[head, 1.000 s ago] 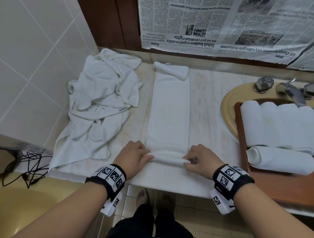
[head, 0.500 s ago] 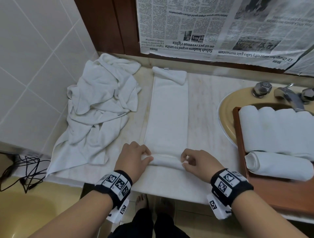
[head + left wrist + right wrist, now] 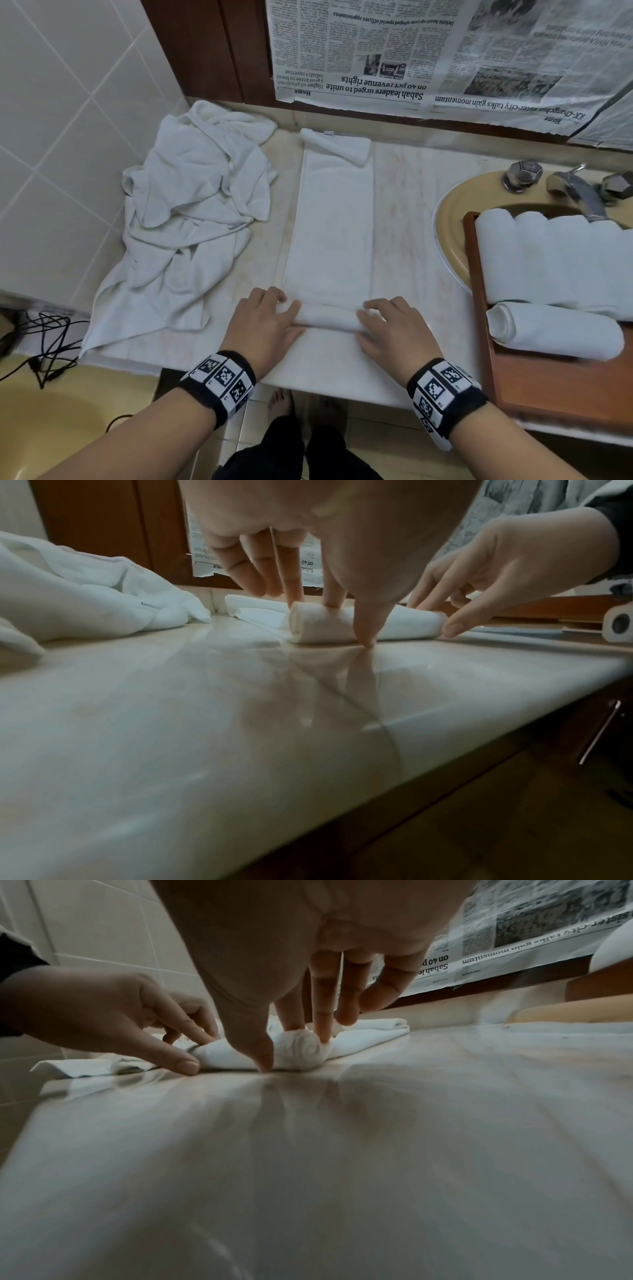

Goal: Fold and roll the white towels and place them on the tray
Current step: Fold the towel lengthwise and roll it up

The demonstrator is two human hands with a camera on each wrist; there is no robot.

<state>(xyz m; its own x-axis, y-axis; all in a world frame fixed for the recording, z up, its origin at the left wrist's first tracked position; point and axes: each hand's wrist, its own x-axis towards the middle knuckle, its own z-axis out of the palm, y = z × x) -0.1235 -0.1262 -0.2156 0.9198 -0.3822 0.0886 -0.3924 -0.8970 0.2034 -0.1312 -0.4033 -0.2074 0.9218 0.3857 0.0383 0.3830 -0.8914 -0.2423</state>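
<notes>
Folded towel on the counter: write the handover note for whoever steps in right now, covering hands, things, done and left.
Left hand: fingers straight, pressing the left end of the roll.
Right hand: the same at the right end.
Folded towel: a long strip on the counter, rolled only at its near end; most of the strip lies flat.
Tray: across the sink, holding a row of rolled towels and one more roll laid crosswise in front.
Crumpled towels: heaped on the left, not folded.
Left: finish this roll, put it on the tray, then fold and roll the heap.
</notes>
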